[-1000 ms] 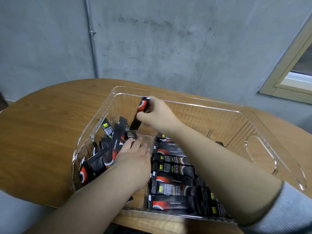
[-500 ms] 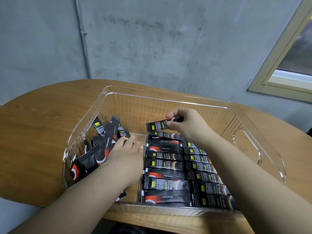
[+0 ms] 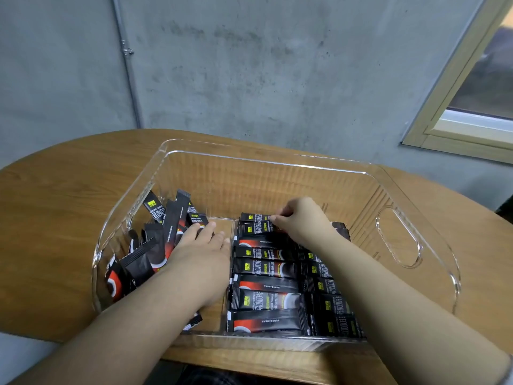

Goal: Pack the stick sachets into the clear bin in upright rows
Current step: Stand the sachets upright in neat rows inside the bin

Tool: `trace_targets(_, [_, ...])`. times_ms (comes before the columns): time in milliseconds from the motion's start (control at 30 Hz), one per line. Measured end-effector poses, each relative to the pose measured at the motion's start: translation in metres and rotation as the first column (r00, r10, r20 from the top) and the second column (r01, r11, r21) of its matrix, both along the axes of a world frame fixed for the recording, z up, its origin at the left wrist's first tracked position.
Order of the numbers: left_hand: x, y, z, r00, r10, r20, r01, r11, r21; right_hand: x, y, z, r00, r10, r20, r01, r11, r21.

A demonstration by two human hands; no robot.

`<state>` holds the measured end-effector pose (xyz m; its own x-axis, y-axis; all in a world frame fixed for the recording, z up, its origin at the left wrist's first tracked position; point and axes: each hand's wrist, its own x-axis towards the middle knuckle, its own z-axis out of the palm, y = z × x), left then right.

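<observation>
Inside the clear bin (image 3: 277,159) on the table (image 3: 55,218), the right hand (image 3: 301,219) is pinching a stick sachet (image 3: 254,217) at the packed rows' far end, while the left hand (image 3: 201,245), fingers straight and together, is pressing on the loose sachets (image 3: 155,243) by the bin's left wall.

I see open floor at the bin (image 3: 277,159) far end; sachet rows (image 3: 266,269) and a loose pile (image 3: 155,245) block the near half, probably.

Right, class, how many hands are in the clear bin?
2. The left hand rests on the loose sachets at left; the right hand pinches a sachet at the rows' far end.
</observation>
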<state>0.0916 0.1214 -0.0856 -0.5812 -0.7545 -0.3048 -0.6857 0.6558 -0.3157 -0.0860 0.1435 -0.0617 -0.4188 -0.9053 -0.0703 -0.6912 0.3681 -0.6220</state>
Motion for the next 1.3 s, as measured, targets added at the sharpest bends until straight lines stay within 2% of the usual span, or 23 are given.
trace_targets(100, [0.000,0.000,0.000,1.000,-0.002,0.005,0.002,1.000,0.000,0.001,0.001,-0.002,0.932,0.015,-0.362,-0.018,1.000,-0.004])
trace_targets(133, [0.000,0.000,0.000,1.000,-0.003,0.002,0.003,1.000,0.000,0.001,0.002,-0.002,0.903,0.024,-0.429,-0.036,0.999,-0.020])
trace_targets(200, [0.000,0.001,0.000,1.000,-0.004,-0.014,0.004,1.000,0.000,0.001,0.004,0.000,0.880,0.052,-0.471,-0.078,0.996,-0.036])
trace_targets(433, [0.001,0.003,0.002,0.997,-0.001,-0.073,0.002,1.000,0.015,0.006,0.005,-0.005,0.881,0.209,-0.424,-0.189,0.978,0.089])
trace_targets(867, [0.001,0.004,0.003,0.998,-0.001,-0.056,0.001,1.000,0.014,0.005,0.003,-0.007,0.896,0.248,-0.368,-0.260,0.965,0.018])
trace_targets(1033, [-0.001,0.003,0.003,1.000,-0.004,-0.026,0.004,1.000,0.010,0.009,0.009,0.002,0.868,0.408,-0.283,-0.387,0.913,0.131])
trace_targets(1167, [-0.001,0.003,0.003,1.000,-0.010,-0.007,0.010,1.000,0.009,0.013,0.010,-0.001,0.858,0.433,-0.276,-0.406,0.901,0.152])
trace_targets(1300, [-0.002,0.004,0.003,1.000,-0.012,0.006,0.012,1.000,0.019,0.019,0.004,0.007,0.859,0.427,-0.283,-0.425,0.902,0.072])
